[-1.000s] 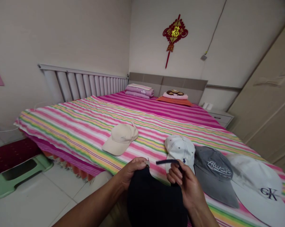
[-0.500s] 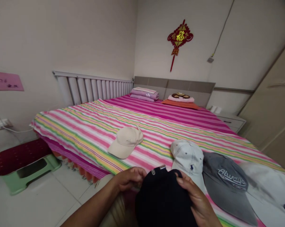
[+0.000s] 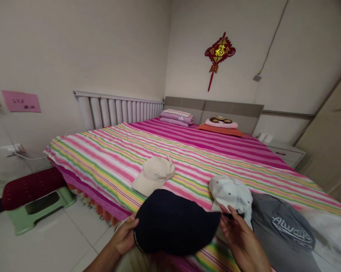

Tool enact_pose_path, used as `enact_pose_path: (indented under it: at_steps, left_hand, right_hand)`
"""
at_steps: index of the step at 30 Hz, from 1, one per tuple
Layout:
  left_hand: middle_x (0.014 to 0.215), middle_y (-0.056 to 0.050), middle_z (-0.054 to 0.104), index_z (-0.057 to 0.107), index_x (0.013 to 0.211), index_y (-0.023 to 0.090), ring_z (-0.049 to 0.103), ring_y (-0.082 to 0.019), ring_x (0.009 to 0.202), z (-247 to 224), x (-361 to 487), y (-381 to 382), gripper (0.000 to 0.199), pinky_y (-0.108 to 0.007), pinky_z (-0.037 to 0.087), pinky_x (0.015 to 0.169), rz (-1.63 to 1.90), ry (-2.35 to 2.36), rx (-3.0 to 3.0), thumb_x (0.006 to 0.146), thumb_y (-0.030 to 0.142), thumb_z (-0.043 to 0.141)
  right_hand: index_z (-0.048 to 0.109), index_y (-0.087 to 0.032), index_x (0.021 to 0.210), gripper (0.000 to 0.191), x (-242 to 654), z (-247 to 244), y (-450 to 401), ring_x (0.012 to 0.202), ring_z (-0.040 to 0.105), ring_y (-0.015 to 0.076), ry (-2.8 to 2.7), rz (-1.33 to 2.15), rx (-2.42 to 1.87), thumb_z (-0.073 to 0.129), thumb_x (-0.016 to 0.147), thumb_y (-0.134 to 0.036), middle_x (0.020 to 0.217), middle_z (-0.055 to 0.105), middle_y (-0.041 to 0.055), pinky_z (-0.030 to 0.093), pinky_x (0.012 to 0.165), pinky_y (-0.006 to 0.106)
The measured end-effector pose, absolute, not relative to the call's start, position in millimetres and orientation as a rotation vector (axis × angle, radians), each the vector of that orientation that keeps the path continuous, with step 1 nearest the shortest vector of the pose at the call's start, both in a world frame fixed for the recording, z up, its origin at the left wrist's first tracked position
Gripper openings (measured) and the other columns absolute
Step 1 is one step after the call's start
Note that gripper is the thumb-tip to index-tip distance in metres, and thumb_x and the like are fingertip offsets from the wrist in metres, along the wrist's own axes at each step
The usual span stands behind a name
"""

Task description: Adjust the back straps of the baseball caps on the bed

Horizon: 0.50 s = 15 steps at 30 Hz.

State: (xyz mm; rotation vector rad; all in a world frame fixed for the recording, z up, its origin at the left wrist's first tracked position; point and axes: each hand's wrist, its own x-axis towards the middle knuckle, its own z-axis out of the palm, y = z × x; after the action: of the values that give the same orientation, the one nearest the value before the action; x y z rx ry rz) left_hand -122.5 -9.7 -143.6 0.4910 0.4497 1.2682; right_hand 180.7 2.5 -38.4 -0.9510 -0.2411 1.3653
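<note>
A dark navy cap (image 3: pixel 176 223) is held above the near edge of the bed, its crown facing up. My left hand (image 3: pixel 125 236) pinches its left edge. At the cap's right end, my right hand (image 3: pixel 238 234) has its fingers around a thin dark strap. Beyond the cap, a beige cap (image 3: pixel 155 174) lies on the striped sheet. To the right rest a white cap (image 3: pixel 232 190), partly behind my right hand, a grey cap (image 3: pixel 283 226) with white lettering, and another pale cap (image 3: pixel 329 230) at the frame's edge.
The bed's striped sheet (image 3: pixel 102 151) spreads ahead. Folded purple bedding (image 3: pixel 177 118) and a pink bundle (image 3: pixel 221 122) sit near the headboard. A green stool (image 3: pixel 37 211) with a dark red top stands at left. A white nightstand (image 3: pixel 285 151) is at right.
The dark cap has turned and now stretches sideways between my hands. My left hand has moved left and down; my right hand has moved to the right. The view has shifted slightly.
</note>
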Motion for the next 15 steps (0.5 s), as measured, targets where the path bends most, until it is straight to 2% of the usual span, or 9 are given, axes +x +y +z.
enact_pose_path:
  at_steps: [2,4,7,10,15]
  left_hand:
    - [0.088,-0.005,0.071,0.063,0.104,0.020,0.065,-0.019,0.086,-128.8,-137.8,8.8,0.041,-0.026,0.047,0.085,1.358,0.480,0.448,0.067,0.003,0.060]
    - [0.085,-0.007,0.071,0.055,0.115,0.017,0.066,-0.020,0.083,-106.3,-145.6,31.2,0.051,-0.029,0.047,0.086,1.443,0.525,0.419,0.068,-0.001,0.055]
    - [0.085,-0.009,0.071,0.051,0.120,0.013,0.066,-0.020,0.083,-64.3,-147.2,68.1,0.047,-0.032,0.048,0.085,1.559,0.535,0.357,0.075,0.000,0.047]
    - [0.082,-0.009,0.071,0.054,0.116,0.011,0.066,-0.018,0.077,-34.2,-147.5,100.9,0.037,-0.029,0.051,0.081,1.642,0.584,0.245,0.080,0.006,0.044]
    - [0.076,-0.011,0.070,0.052,0.113,0.004,0.067,-0.019,0.064,-47.7,-157.0,122.3,0.037,-0.028,0.056,0.066,1.595,0.770,0.083,0.077,0.002,0.048]
  right_hand:
    - [0.063,-0.023,0.072,0.017,186.5,-49.7,3.1,0.064,0.064,0.0127,-0.215,1.333,-0.953,0.071,0.057,-0.020,0.072,0.070,-0.0046,0.053,0.054,0.020]
    - [0.063,-0.023,0.074,0.020,188.2,-58.9,1.2,0.069,0.065,0.0144,-0.209,1.356,-0.970,0.072,0.057,-0.023,0.076,0.071,-0.0030,0.054,0.056,0.022]
    - [0.063,-0.022,0.081,0.031,183.7,-69.3,-4.4,0.075,0.065,0.0161,-0.210,1.433,-0.980,0.075,0.052,-0.024,0.083,0.071,-0.0007,0.054,0.061,0.024]
    - [0.063,-0.023,0.084,0.035,181.9,-82.0,-9.8,0.081,0.065,0.0156,-0.228,1.512,-0.969,0.077,0.051,-0.024,0.086,0.071,-0.0010,0.053,0.066,0.023]
    - [0.062,-0.025,0.076,0.036,204.2,-117.3,-15.2,0.072,0.066,0.0146,-0.202,1.613,-1.049,0.080,0.046,-0.026,0.075,0.072,-0.0038,0.053,0.061,0.023]
